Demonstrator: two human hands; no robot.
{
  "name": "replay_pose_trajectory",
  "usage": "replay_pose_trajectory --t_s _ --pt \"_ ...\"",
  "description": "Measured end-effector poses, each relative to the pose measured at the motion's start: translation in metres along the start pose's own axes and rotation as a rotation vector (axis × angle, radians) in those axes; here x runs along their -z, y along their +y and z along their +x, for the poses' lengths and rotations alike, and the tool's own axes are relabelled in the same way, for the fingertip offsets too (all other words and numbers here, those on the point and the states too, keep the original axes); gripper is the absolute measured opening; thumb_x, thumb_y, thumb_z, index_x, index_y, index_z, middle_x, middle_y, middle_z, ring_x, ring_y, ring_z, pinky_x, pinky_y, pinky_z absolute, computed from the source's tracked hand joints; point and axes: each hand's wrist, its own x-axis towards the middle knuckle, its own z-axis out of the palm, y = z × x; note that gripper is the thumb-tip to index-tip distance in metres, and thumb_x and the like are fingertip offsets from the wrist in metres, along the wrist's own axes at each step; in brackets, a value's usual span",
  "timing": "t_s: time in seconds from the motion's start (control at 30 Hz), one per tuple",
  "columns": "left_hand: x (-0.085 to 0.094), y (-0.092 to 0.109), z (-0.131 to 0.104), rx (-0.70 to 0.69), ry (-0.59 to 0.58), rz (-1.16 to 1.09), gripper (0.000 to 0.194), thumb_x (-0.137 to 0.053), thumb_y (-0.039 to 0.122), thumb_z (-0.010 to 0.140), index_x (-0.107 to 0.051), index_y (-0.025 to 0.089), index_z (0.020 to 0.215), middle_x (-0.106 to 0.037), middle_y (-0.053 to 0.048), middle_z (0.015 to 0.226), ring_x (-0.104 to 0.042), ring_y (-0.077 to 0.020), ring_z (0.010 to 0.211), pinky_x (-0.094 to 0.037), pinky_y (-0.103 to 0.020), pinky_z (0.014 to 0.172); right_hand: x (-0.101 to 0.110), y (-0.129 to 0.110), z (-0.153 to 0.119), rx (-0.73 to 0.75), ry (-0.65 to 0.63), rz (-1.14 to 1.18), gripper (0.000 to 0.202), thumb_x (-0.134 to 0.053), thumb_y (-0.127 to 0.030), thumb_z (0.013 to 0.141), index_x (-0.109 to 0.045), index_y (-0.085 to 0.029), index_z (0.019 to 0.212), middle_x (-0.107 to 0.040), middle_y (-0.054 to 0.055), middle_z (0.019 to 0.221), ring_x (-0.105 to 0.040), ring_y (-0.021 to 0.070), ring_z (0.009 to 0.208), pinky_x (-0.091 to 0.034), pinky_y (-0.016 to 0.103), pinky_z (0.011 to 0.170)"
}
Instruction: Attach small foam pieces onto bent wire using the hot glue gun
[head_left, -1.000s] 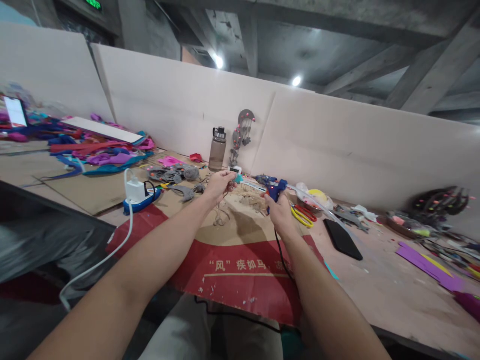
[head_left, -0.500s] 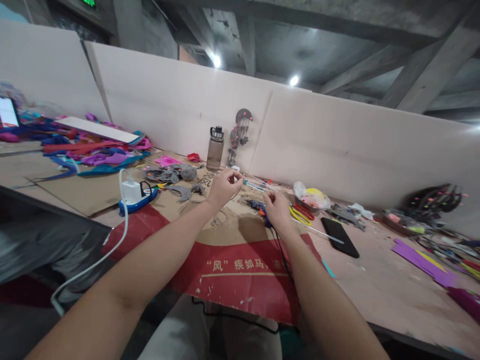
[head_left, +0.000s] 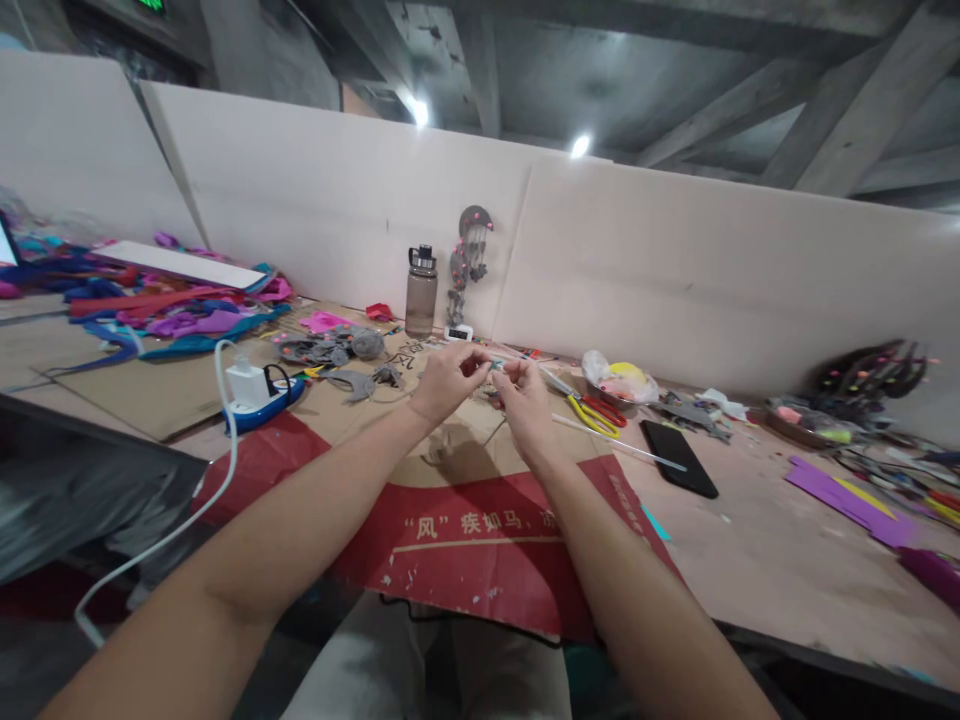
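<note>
My left hand (head_left: 452, 378) is closed in a pinch above the cardboard, its fingertips at a small teal piece (head_left: 496, 367). My right hand (head_left: 523, 400) meets it from the other side, thumb and finger closed on the same piece. The piece is mostly covered by fingers, so its kind cannot be made out. Just right of my right hand lie yellow-handled scissors (head_left: 596, 418) and a red-handled tool (head_left: 606, 410). A translucent rod (head_left: 626, 445) reaches from behind my right wrist across a black phone (head_left: 679, 458).
Red-printed cardboard (head_left: 480, 560) covers the table before me. Grey felt pieces (head_left: 352, 383) and a blue power strip (head_left: 266, 405) lie left. A bottle (head_left: 421, 300) stands by the white partition (head_left: 337, 190). Coloured fabric scraps (head_left: 202, 320) are heaped far left; a bowl (head_left: 619, 385) sits right.
My right hand has moved left to meet my left hand at the teal piece. The blue tool and black cord beneath my right hand no longer show there. The view has shifted slightly.
</note>
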Motion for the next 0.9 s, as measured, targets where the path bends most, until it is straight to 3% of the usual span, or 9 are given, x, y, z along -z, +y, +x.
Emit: replay_pose_trajectory --t_s 0.37,0.57,0.77,0.9 --pt "-0.008 0.002 -0.003 0.289 -0.01 -0.352 0.013 -0.062 0.028 0.078 -0.065 0.017 0.084 -0.066 -0.002 0.074 -0.057 -0.0106 0.064 -0.046 -0.022 0.061 0.004 -0.012 -0.002 0.144 0.052 -0.396 0.013 -0.053 -0.033 0.077 -0.053 -0.02 0.078 -0.048 -0.005 0.065 -0.039 0.0114 0.059 -0.035 0.024 0.057" --pt "-0.009 0.006 -0.003 0.347 -0.05 -0.494 0.012 -0.063 0.028 0.076 -0.063 0.016 0.079 -0.063 0.0 0.068 -0.056 -0.0092 0.059 -0.045 -0.02 0.056 0.005 -0.013 -0.002 0.153 0.085 -0.376 0.013 -0.051 -0.033 0.078 -0.051 -0.02 0.075 -0.047 -0.004 0.064 -0.04 0.0122 0.058 -0.034 0.025 0.057" --pt "-0.007 0.01 -0.003 0.374 -0.065 -0.425 0.008 -0.06 0.024 0.076 -0.06 0.016 0.076 -0.059 0.002 0.062 -0.055 -0.0073 0.048 -0.041 -0.019 0.046 0.006 -0.016 -0.003 0.142 0.092 -0.383 0.015 -0.052 -0.034 0.078 -0.051 -0.02 0.073 -0.046 -0.005 0.062 -0.041 0.0125 0.058 -0.032 0.025 0.054" --pt "-0.008 0.01 -0.004 0.421 -0.1 -0.518 0.008 -0.061 0.022 0.075 -0.057 0.016 0.077 -0.061 0.001 0.061 -0.061 -0.011 0.052 -0.048 -0.02 0.047 0.007 -0.014 -0.002 0.136 0.088 -0.381 0.015 -0.052 -0.035 0.079 -0.052 -0.021 0.074 -0.048 -0.004 0.062 -0.042 0.0127 0.057 -0.034 0.025 0.053"
